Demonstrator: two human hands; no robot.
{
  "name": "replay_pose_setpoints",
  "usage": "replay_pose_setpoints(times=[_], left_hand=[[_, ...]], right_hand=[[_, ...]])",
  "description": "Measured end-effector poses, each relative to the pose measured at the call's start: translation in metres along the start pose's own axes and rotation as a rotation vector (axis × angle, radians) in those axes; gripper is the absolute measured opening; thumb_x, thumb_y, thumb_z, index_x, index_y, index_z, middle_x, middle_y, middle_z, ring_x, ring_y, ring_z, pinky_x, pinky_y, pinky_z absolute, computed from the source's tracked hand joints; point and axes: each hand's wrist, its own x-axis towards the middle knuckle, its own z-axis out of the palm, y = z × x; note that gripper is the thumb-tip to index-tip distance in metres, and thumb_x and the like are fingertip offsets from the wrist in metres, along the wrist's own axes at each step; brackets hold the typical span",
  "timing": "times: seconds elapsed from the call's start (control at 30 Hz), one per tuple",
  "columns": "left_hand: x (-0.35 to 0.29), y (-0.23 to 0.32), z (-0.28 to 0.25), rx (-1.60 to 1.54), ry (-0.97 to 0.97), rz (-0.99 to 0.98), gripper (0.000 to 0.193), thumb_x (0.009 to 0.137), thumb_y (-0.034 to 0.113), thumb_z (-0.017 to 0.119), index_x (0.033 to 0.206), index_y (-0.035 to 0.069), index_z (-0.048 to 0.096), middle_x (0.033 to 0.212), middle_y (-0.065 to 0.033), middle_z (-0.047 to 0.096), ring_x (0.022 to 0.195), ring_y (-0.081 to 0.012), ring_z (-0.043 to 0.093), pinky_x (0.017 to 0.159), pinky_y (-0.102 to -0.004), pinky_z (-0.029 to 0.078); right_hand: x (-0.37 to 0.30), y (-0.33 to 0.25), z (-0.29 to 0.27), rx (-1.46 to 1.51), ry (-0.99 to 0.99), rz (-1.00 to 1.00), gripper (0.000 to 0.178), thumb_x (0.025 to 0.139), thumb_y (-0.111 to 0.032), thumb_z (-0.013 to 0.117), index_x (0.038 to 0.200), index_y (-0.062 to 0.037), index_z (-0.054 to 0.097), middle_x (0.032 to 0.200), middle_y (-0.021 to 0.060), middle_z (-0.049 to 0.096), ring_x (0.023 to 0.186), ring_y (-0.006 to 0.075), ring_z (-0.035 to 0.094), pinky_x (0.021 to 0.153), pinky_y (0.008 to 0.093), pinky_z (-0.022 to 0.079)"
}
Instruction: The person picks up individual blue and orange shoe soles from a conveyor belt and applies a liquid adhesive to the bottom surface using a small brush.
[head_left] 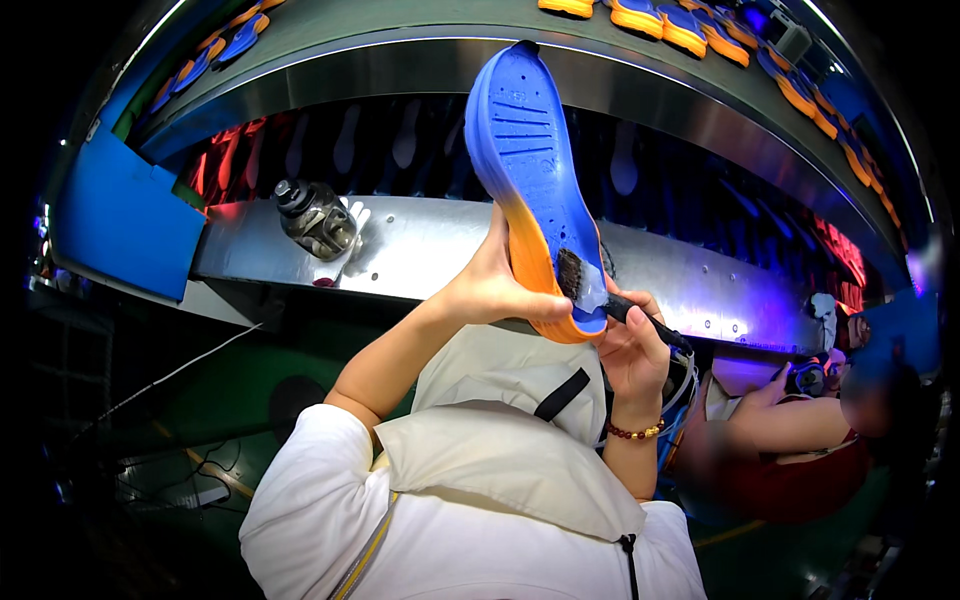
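Observation:
A blue and orange shoe sole stands tilted up in front of me, its hollow inner side facing me. My left hand is closed round its orange side edge near the lower end, the thumb over the rim. In my right hand is a brush with a black handle, gripped between thumb and fingers. The dark bristles touch the inside of the sole at its lower end, where a whitish wet patch shows. Part of my right hand's fingers is hidden behind the sole.
A metal ledge runs across in front of me, with a dark bottle on its left part. Beyond it curves a conveyor belt carrying several blue and orange soles. At the right sits another person. A cable hangs at the left.

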Motion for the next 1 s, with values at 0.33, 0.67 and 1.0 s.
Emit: replay_pose_setpoints(times=[0.33,0.67,1.0], left_hand=[[0.007,0.004,0.004,-0.078,0.036,-0.074,0.067,0.063,0.02,0.074,0.118,-0.001,0.043,0.105,-0.0137,0.056,0.096,-0.0237,0.059,0.085,-0.0364,0.048],[0.004,0.009,-0.005,-0.199,0.169,-0.253,0.058,0.07,0.019,0.072,0.117,-0.001,0.044,0.103,-0.012,0.057,0.094,-0.0205,0.059,0.084,-0.034,0.048],[0.026,0.027,-0.046,-0.141,0.237,-0.232,0.069,0.069,0.019,0.077,0.122,-0.001,0.036,0.105,-0.013,0.056,0.096,-0.0197,0.059,0.083,-0.0358,0.05]], right_hand=[[0.0,-0.001,0.003,0.003,0.004,-0.023,0.018,0.085,-0.004,0.049,0.103,-0.0001,0.054,0.125,0.0275,0.045,0.112,0.0327,0.051,0.091,0.0478,0.047],[-0.001,0.009,0.004,-0.09,0.041,-0.046,0.017,0.084,-0.002,0.05,0.101,-0.0002,0.053,0.124,0.027,0.047,0.108,0.0304,0.054,0.089,0.0462,0.049],[-0.011,0.008,-0.013,-0.132,0.092,-0.028,0.016,0.083,-0.001,0.051,0.099,0.0005,0.053,0.123,0.0272,0.047,0.108,0.0303,0.055,0.09,0.0462,0.048]])
